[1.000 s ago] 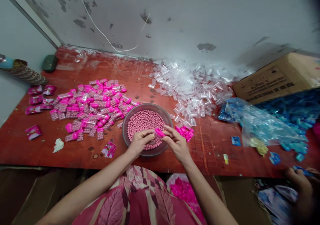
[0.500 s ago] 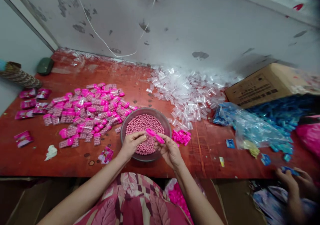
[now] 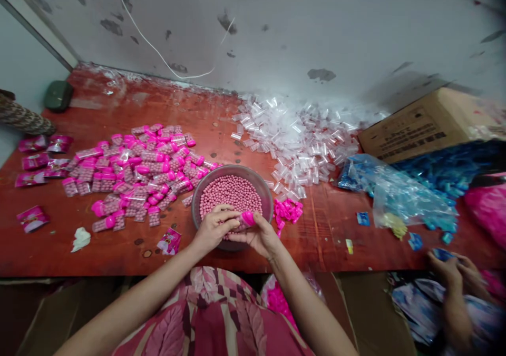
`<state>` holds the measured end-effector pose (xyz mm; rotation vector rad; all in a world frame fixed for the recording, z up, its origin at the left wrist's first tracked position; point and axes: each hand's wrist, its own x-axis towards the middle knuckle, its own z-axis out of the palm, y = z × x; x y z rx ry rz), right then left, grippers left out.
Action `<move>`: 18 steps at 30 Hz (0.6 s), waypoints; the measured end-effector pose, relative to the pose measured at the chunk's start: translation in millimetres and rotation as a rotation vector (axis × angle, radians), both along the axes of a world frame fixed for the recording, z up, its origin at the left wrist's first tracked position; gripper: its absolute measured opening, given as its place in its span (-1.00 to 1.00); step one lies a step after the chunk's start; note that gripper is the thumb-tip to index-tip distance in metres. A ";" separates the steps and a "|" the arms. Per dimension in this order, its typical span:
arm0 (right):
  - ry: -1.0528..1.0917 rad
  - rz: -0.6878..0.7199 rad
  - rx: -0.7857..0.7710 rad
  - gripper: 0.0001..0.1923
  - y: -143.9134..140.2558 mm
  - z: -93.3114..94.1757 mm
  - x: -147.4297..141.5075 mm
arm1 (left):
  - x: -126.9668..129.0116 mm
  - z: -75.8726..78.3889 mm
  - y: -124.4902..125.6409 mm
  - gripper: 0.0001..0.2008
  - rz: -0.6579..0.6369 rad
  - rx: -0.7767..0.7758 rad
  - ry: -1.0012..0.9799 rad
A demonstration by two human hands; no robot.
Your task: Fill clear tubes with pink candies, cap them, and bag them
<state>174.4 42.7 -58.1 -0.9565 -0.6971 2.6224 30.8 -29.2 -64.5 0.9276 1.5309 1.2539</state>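
Observation:
Over the near rim of a round bowl (image 3: 205, 185) full of small pink beads (image 3: 231, 193), my left hand (image 3: 213, 227) and my right hand (image 3: 259, 236) meet on one small clear tube with a pink cap (image 3: 247, 219). The left fingers pinch the tube body, and the right thumb and fingers press on the cap end. A little heap of loose pink caps (image 3: 288, 210) lies just right of the bowl.
Filled pink-capped tubes (image 3: 138, 171) are heaped left of the bowl, with pink sachets (image 3: 35, 161) further left. Empty clear tubes (image 3: 300, 140) pile up behind. A cardboard box (image 3: 419, 121) and blue packets in plastic (image 3: 399, 193) sit right. Another person's hands (image 3: 454, 272) work at the right edge.
My two hands have come together on the tube; the pink cap held apart half a second ago now sits pressed at its end. The view shifted slightly.

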 end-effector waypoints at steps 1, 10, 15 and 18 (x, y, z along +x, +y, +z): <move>0.007 -0.041 -0.022 -0.70 -1.9 -1.4 -3.0 | -0.1 0.1 0.0 -0.80 -0.004 -0.004 0.003; -0.045 -0.059 -0.015 -0.64 -3.2 -11.0 -25.7 | -14.1 -7.8 4.1 -0.79 0.006 -0.035 0.136; -0.635 0.153 0.914 -0.59 52.5 -35.5 13.8 | -87.7 15.4 20.2 -0.68 0.428 -0.045 0.332; -1.081 0.367 1.315 -0.63 100.7 -62.2 51.5 | -130.3 24.5 27.3 -0.50 0.716 0.026 0.486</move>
